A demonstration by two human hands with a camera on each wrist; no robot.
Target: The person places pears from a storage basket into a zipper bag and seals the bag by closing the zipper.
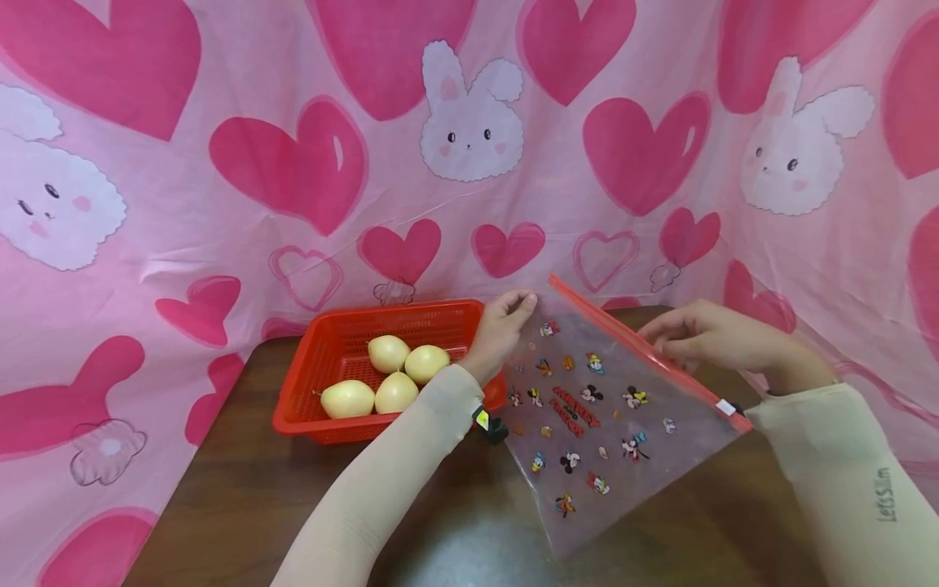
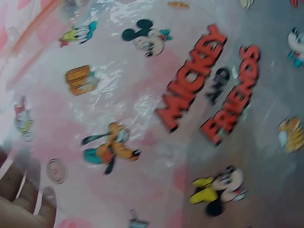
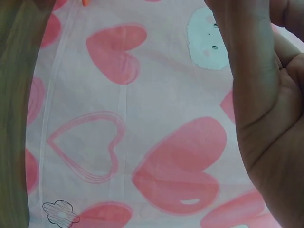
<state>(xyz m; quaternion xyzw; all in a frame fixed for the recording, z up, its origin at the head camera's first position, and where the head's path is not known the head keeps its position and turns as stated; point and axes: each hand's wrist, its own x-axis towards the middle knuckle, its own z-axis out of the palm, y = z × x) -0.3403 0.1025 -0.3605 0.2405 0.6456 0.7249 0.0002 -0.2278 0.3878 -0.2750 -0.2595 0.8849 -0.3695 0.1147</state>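
Observation:
A clear zip bag printed with cartoon figures hangs tilted between my hands, above the table. Its red zip strip slants down to the right, with a white slider near the lower end. My left hand pinches the bag's left edge between thumb and fingers. On the strip's upper side, my right hand grips the bag's mouth with curled fingers, their tips partly hidden. Printed lettering fills the left wrist view, with left fingers at the corner. The right wrist view shows my palm but not its grip.
A red plastic basket stands left of the bag on the brown wooden table. Several pale yellow pears lie in it. Behind and beside the table hangs a pink cloth with hearts and rabbits.

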